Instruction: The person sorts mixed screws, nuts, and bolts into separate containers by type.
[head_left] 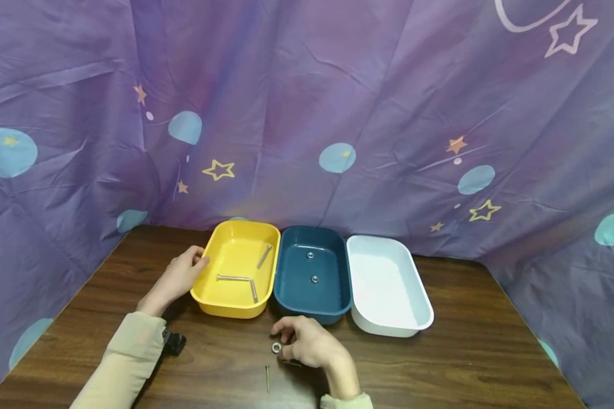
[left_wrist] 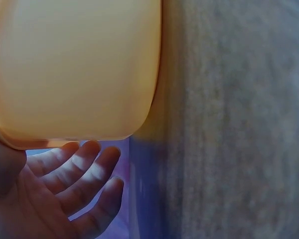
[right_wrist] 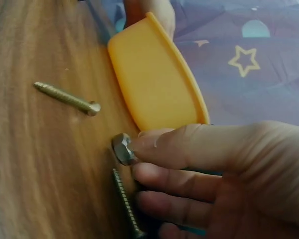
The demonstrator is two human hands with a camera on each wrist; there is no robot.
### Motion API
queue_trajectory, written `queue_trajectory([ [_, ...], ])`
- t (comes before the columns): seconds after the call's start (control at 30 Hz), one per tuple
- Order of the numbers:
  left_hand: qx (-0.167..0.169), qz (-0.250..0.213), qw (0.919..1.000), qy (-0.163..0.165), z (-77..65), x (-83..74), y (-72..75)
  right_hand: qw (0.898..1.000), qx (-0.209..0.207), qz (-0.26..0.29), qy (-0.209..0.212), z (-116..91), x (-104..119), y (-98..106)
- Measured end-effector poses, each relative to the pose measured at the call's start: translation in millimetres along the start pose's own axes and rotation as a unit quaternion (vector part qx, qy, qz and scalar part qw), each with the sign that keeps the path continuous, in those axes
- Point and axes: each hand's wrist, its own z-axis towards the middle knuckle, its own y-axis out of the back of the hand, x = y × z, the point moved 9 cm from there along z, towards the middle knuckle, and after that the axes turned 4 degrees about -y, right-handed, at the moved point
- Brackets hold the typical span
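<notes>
My left hand (head_left: 185, 271) grips the left side of a yellow bin (head_left: 230, 311), thumb at the rim and fingers along the outer wall. In the left wrist view, those fingers (left_wrist: 92, 181) are spread apart. Low in front of a dark blue bin (head_left: 309, 312), my right hand (head_left: 309, 342) has its thumb and fingertips right at a metal hex nut (head_left: 276, 347), fingers apart. The right wrist view has the nut (right_wrist: 123, 148) beside the thumb tip. A brass-coloured screw (head_left: 267, 378) lies nearer me; another screw (right_wrist: 127, 206) is partly under the right hand.
Inside the yellow bin are three long bolts (head_left: 232, 278). Two nuts (head_left: 314, 279) lie in the dark blue bin. To its right is a white bin (head_left: 384, 278). Behind the wooden table (head_left: 471, 352) hangs a purple patterned cloth (head_left: 286, 113).
</notes>
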Motion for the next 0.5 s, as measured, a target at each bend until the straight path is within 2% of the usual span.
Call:
queue_trajectory([
  [0.2, 0.001, 0.000, 1.0000, -0.001, 0.5, -1.5, 1.1, 0.999, -0.008, -0.051, -0.004, 5.8, 0.9, -4.6],
  [0.5, -0.004, 0.008, 0.9999, -0.008, 0.2, -0.2, 0.4, 0.995, -0.030, -0.094, -0.014, 8.6, 1.3, -6.0],
])
